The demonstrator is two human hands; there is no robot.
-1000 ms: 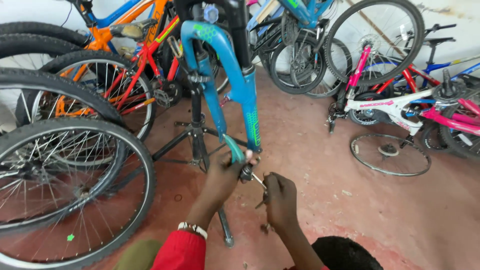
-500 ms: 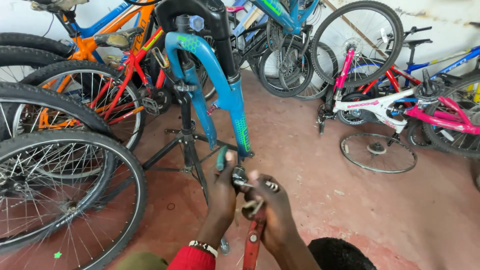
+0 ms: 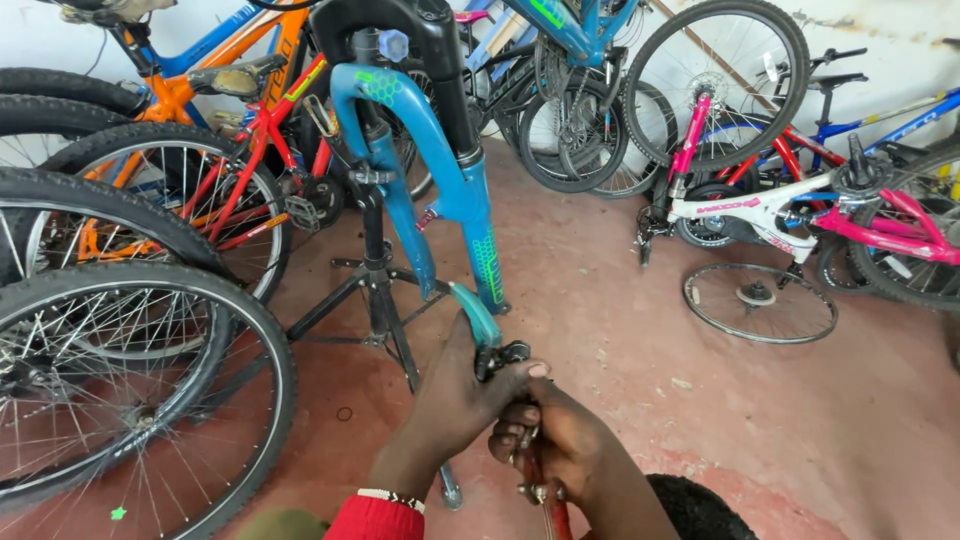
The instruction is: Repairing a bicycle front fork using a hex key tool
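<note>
The left hand (image 3: 455, 400) is clenched around a teal lever (image 3: 474, 312) and the small black fitting (image 3: 505, 354) at its base; the thumb lies across the top of the fitting and the lever's curved end sticks up and away past the knuckles. The right hand (image 3: 560, 445) sits just below and to the right, touching the left, its fingers curled tight around a red-handled tool (image 3: 553, 512) whose shaft runs down toward the bottom edge of the view. The tool's working end is hidden between the two hands, so how it meets the fitting cannot be told. A red cuff (image 3: 375, 520) with a beaded band covers the left wrist.

Both hands are held above the red floor (image 3: 620, 400), in front of a blue fork (image 3: 440, 170) clamped in a black stand (image 3: 375, 290). The stand's legs spread over the floor just left of the hands; the fork's lower ends hang just beyond the lever.

Along the left edge stand large spoked wheels (image 3: 120, 390), near the stand. At the back, bicycles lean together against the wall. To the right, well apart from the hands, a loose rim (image 3: 760, 300) lies flat on the floor beside a white and pink bike (image 3: 790, 210).
</note>
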